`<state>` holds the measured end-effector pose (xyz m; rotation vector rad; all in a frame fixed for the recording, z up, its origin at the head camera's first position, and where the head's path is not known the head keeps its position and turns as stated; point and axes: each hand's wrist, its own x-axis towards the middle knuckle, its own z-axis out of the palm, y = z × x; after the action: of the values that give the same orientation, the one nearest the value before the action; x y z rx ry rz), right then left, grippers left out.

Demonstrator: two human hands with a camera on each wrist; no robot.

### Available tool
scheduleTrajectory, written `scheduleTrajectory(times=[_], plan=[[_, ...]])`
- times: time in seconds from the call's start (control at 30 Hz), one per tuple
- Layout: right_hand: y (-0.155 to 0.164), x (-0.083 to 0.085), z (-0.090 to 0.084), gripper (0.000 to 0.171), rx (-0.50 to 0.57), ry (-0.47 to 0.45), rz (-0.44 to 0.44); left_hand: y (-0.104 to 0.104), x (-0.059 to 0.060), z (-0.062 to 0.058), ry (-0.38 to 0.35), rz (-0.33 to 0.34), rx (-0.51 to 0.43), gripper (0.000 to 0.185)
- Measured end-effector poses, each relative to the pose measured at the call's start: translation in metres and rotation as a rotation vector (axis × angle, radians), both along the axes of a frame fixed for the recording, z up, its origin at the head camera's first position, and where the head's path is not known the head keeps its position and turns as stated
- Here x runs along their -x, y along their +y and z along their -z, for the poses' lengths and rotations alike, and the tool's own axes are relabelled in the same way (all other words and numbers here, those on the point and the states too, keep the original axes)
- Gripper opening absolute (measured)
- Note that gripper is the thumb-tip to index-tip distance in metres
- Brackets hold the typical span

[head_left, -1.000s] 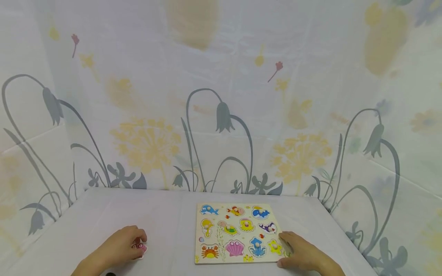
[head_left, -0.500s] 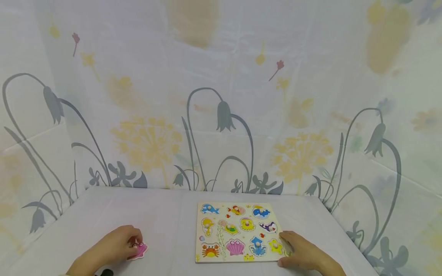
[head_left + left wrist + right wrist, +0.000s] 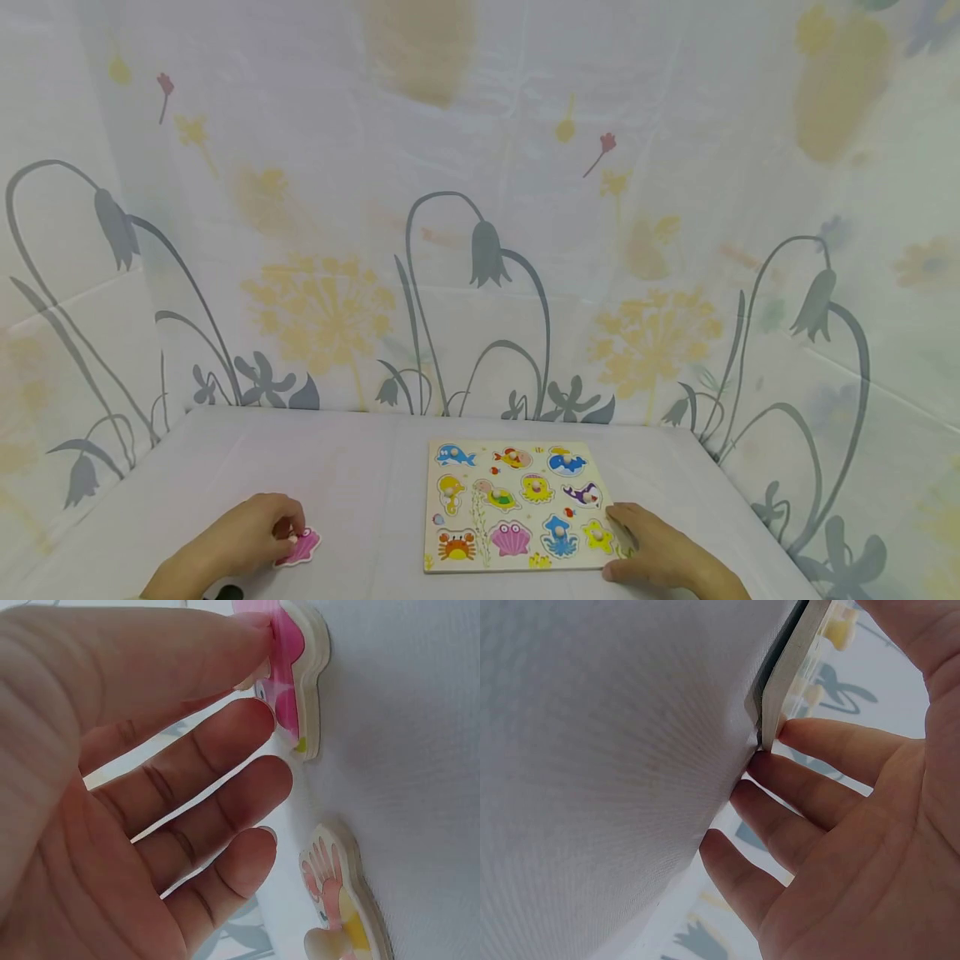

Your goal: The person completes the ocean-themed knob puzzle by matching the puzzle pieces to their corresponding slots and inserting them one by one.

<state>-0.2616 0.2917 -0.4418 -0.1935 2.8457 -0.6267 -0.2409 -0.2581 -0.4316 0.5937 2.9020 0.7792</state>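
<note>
At the left of the table, my left hand [image 3: 258, 532] pinches a pink shell puzzle piece [image 3: 306, 547] between thumb and index finger. In the left wrist view the piece [image 3: 286, 705] has a thick pale wooden edge and sits close over the white cloth, its top cut off by the frame. The other fingers curve loosely beside it. My right hand [image 3: 654, 550] rests at the near right corner of a wooden sea-animal puzzle board [image 3: 432, 500], fingers along its right side and thumb at the front corner. In the right wrist view those fingers touch the board edge [image 3: 784, 682].
Another knobbed piece [image 3: 337, 900], red, pink and yellow, lies near the left hand. The board's shell picture [image 3: 510, 539] and crab picture [image 3: 457, 546] show no knobs; several other animals carry knobs. A flower-printed curtain [image 3: 480, 333] stands behind the table.
My left hand has shifted slightly left and down, and more of the pink shell piece shows beside the fingers. The right hand and board have stayed in place.
</note>
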Motion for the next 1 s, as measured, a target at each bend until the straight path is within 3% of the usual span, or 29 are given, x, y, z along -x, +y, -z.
scheduleTrajectory(times=[0.57,1.0], plan=[[0.0,0.001,0.002,0.093,-0.015,0.005,0.009,0.002,0.001,0.002,0.017,0.033,-0.016,0.015],[0.0,0.001,0.002,0.093,-0.005,0.006,0.004,0.014,0.0,0.006,0.166,0.079,-0.003,0.019]])
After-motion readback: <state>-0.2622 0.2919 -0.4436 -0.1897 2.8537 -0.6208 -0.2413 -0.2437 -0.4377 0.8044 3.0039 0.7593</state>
